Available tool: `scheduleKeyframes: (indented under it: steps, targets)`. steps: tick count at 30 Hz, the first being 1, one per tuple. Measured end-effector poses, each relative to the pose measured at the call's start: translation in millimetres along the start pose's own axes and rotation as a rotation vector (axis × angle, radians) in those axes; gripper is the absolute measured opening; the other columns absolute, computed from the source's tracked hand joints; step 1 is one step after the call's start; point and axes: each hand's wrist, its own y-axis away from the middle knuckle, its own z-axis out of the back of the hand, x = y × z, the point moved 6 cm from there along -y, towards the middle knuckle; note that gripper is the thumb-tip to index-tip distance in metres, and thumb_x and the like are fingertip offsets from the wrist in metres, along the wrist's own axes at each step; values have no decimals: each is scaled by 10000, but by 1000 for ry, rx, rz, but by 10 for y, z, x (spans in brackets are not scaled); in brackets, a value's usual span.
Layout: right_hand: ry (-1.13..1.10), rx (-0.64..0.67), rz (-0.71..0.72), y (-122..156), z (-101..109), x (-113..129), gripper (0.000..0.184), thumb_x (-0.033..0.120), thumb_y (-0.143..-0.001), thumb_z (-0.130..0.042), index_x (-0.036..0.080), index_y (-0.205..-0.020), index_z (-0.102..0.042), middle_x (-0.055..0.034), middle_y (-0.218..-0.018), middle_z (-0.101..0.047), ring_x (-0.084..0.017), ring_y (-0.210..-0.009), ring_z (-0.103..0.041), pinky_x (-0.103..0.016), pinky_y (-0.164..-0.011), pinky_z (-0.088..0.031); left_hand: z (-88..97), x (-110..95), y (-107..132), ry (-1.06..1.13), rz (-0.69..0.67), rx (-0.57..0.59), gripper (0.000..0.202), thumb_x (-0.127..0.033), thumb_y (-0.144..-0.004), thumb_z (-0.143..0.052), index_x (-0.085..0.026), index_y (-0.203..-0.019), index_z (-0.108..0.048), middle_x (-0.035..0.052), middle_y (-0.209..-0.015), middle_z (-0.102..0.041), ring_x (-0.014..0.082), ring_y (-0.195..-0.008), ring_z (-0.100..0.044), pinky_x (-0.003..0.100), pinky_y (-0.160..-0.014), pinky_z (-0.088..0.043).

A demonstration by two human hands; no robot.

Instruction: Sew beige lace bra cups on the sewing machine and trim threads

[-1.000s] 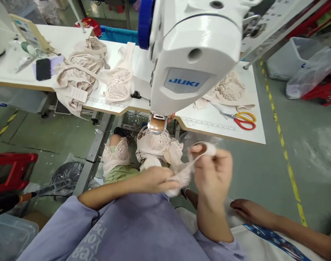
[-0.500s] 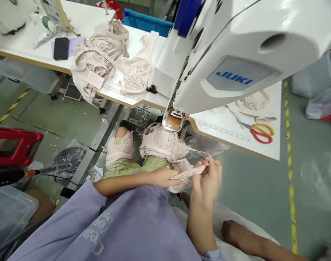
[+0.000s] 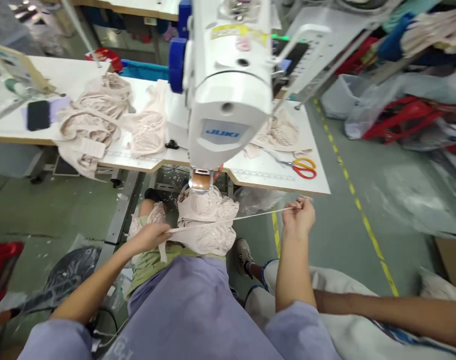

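Note:
A thin beige bra strap [image 3: 260, 214] runs taut and slightly slanted across my lap, between my two hands. My left hand [image 3: 153, 236] is closed on its left end, along with the edge of a beige lace bra [image 3: 209, 238]. At the other end, out past the right side of my lap, my right hand [image 3: 298, 216] pinches the strap with its fingers closed. More beige lace bras [image 3: 201, 202] lie stacked on my lap, just beyond the strap, under the head of a white sewing machine [image 3: 228, 105]. Another lace piece [image 3: 157, 214] rests over my left knee.
The white table [image 3: 318, 182] holds scissors [image 3: 305, 168] with orange and red handles, and a bra [image 3: 278, 132] at right. To the left lie a heap of bras [image 3: 89, 125], a single bra [image 3: 147, 132] and a phone [image 3: 38, 115]. Another person's arm [image 3: 393, 310] reaches in at lower right.
My hands have moved well apart, left hand leftward and right hand slightly up, drawing the strap straight. The bra now lies spread on my lap. My view has shifted, showing more on the right.

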Motion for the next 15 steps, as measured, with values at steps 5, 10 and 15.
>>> scheduleKeyframes:
  steps: [5, 10, 15]
  targets:
    - [-26, -211, 22, 141, 59, -117, 422, 478, -793, -679, 231, -820, -337, 121, -707, -498, 12, -421, -219, -114, -388, -212, 460, 396, -50, 127, 285, -345, 401, -602, -800, -599, -207, -800, -669, 60, -765, -717, 238, -725, -621, 277, -603, -452]
    - [97, 25, -30, 699, -302, -307, 453, 483, -707, -772, 211, -904, -468, 36, -857, -647, -25, -512, -388, -158, -452, -297, 621, 412, -185, 13, 400, -755, 375, -400, -910, -496, -164, -1170, -627, 107, -932, -755, 266, -831, -685, 322, -720, -492]
    - [410, 496, 86, 1408, -791, -298, 291, 431, -841, -677, 216, -917, -498, 20, -847, -590, -112, -748, -564, -230, -671, -437, 493, -276, -377, -202, 99, -663, 298, -219, -918, -404, -178, -1015, -683, 127, -990, -741, 267, -920, -683, 356, -819, -498]
